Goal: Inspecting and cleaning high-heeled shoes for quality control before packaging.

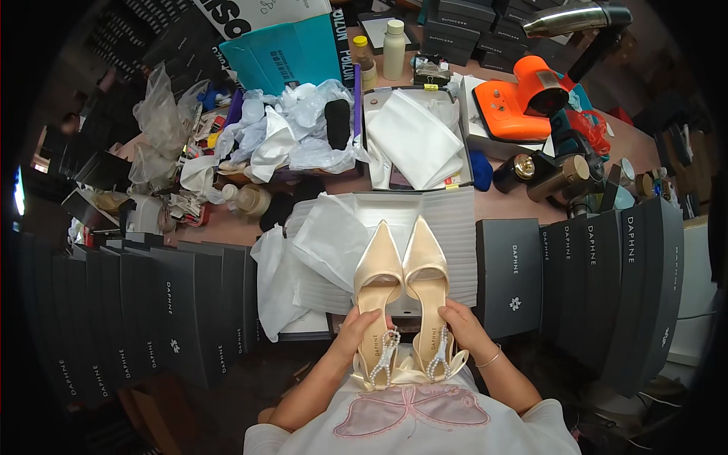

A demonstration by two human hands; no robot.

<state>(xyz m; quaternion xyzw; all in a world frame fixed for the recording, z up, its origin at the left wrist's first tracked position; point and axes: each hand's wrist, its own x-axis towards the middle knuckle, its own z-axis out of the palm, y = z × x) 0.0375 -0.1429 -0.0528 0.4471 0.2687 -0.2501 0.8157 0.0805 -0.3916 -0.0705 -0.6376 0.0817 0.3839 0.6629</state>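
Note:
Two pointed cream satin shoes with pearl-trimmed straps are held side by side, toes pointing away from me. My left hand (pixel 356 332) grips the left shoe (pixel 378 262) at its side, thumb on the insole. Around the right shoe (pixel 426 258), my right hand (pixel 464 327) closes the same way, a thin bracelet on its wrist. Beyond the toes lies an open shoe box (pixel 394 203), its inside partly hidden by the shoes. White foam sheet (pixel 455 227) spreads under and beside it. Crumpled white tissue paper (pixel 330 231) rests to the left.
Dark grey shoe boxes (pixel 178 311) stand in rows on the left, and more boxes (pixel 509 277) on the right. Behind are a bin of crumpled wrapping (pixel 307 125), a tray of white sheets (pixel 417 140), an orange device (pixel 512 110), bottles (pixel 393 49) and a dark jar (pixel 516 173).

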